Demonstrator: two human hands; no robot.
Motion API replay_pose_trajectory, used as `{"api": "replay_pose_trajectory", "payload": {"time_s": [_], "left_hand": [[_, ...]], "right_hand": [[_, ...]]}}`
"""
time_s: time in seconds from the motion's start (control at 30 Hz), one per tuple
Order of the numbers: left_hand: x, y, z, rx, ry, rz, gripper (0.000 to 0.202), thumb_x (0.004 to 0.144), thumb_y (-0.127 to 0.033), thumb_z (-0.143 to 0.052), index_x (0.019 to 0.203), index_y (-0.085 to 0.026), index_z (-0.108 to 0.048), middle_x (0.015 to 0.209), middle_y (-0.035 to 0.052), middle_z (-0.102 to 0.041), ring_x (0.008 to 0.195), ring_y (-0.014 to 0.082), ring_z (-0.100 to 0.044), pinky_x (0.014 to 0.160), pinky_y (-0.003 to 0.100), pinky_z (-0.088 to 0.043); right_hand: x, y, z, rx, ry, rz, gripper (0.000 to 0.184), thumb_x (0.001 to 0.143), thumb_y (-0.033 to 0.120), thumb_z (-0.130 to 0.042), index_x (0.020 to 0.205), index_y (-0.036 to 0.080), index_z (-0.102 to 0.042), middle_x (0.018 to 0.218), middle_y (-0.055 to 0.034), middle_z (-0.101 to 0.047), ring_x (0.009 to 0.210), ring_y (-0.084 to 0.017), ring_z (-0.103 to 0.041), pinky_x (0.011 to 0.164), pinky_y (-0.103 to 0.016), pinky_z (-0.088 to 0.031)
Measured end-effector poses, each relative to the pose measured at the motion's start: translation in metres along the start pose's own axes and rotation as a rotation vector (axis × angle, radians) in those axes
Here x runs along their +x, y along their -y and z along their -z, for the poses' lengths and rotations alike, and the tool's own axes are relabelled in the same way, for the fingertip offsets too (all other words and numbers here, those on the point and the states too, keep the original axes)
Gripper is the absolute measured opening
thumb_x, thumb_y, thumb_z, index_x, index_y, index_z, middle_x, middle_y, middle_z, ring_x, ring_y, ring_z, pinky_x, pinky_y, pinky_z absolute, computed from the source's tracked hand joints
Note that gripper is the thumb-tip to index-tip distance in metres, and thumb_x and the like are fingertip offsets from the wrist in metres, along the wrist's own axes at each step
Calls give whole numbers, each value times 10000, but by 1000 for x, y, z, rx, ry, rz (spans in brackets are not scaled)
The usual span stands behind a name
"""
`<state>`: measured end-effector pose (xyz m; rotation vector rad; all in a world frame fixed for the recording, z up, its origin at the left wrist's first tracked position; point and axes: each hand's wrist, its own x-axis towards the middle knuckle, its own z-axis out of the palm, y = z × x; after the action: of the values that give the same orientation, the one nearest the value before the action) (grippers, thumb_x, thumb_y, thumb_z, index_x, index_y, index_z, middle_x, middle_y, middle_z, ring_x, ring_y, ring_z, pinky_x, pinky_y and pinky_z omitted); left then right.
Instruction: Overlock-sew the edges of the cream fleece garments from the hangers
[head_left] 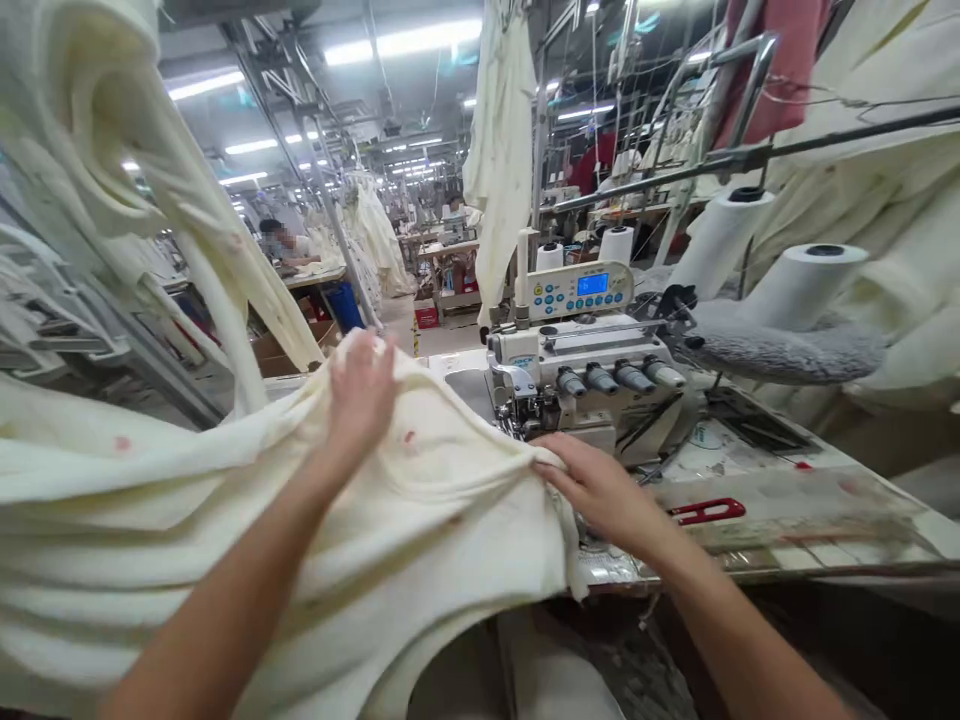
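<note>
A cream fabric garment (450, 540) with small reddish marks spreads across my lap and over the front of the sewing table. My left hand (363, 385), slightly blurred, grips its far edge, left of the sewing machine. Just below the needle area, my right hand (585, 480) pinches a folded edge of the same garment between thumb and fingers. The white overlock machine (592, 370) stands directly beyond my right hand, its presser foot close to the cloth's edge. Whether the cloth lies under the foot, I cannot tell.
Red thread snips (706, 511) lie on the table right of my right hand. White thread cones (806, 285) stand behind the machine, beside a grey fluffy pad (795, 345). Cream garments (502, 140) hang from rails around me. A co-worker (289, 245) sits at the far left.
</note>
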<state>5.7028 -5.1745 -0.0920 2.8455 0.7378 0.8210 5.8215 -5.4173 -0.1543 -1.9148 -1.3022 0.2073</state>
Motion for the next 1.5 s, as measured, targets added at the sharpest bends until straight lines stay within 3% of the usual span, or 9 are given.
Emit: {"api": "replay_pose_trajectory", "payload": {"time_s": [0.1,0.2,0.57,0.77,1.07,1.27,1.33,1.43,1.5], "left_hand": [[-32,-46,-36,-166,195,-304,312,857,-257,-484,1157,-171,-493,1146,91,-570,1069,210,-509,950,352,-392],[-59,-68,-60,-160,224,-398,229,903,-328,-404,1013,-170,-527,1003,83,-583,951,224,-510,856,383,-420],[-46,-74,-67,-213,348,-177,116,873,-206,-435,824,-188,-538,873,33,-528,702,143,-533,636,258,-395],[-40,-72,-74,-296,324,-155,118,819,-137,-432,751,-200,-506,789,4,-533,652,128,-520,614,244,-362],[-39,-75,-80,-128,174,-197,111,802,-160,-471,712,-196,-525,751,19,-555,795,190,-514,706,320,-335],[-42,-76,-82,-94,175,-152,117,847,-231,-435,776,-187,-516,806,44,-562,809,211,-515,725,353,-345],[-42,-77,-81,-93,204,-160,123,853,-234,-423,795,-186,-520,823,50,-562,829,220,-515,732,357,-347],[-40,-78,-77,-91,241,-160,128,853,-234,-412,795,-188,-517,841,57,-563,841,227,-514,734,354,-348],[-39,-77,-73,-111,264,-157,134,857,-240,-404,801,-190,-515,846,54,-564,843,225,-513,737,349,-348]], "right_hand": [[10,-5,-18,7,-83,-70,180,916,299,-396,988,202,-530,875,-25,-625,803,-190,-576,701,-265,-396],[7,-9,-25,-28,-151,-86,153,886,312,-463,886,193,-560,819,-11,-625,752,-176,-564,647,-242,-375],[23,-3,-15,-314,-227,-280,268,799,314,-491,559,194,-490,489,25,-501,471,-127,-445,474,-227,-231],[18,-12,-25,-229,-349,-256,256,853,330,-445,727,205,-630,676,-4,-660,604,-158,-590,524,-228,-315],[18,-24,-43,-205,-497,-199,180,905,286,-432,825,198,-567,748,-13,-645,686,-183,-608,608,-250,-358],[-14,-28,-68,-51,-881,-60,220,883,337,-519,1029,183,-459,1023,-104,-562,931,-215,-565,792,-313,-433],[-25,-27,-79,42,-783,-75,218,869,379,-537,958,183,-504,988,-88,-563,942,-217,-542,805,-315,-428],[-26,-23,-88,301,-383,-245,350,848,491,-520,767,157,-582,745,-28,-581,724,-184,-540,635,-263,-415],[-21,-19,-87,467,-275,-329,427,836,520,-513,673,133,-587,623,-5,-546,608,-151,-500,542,-234,-370]]}}
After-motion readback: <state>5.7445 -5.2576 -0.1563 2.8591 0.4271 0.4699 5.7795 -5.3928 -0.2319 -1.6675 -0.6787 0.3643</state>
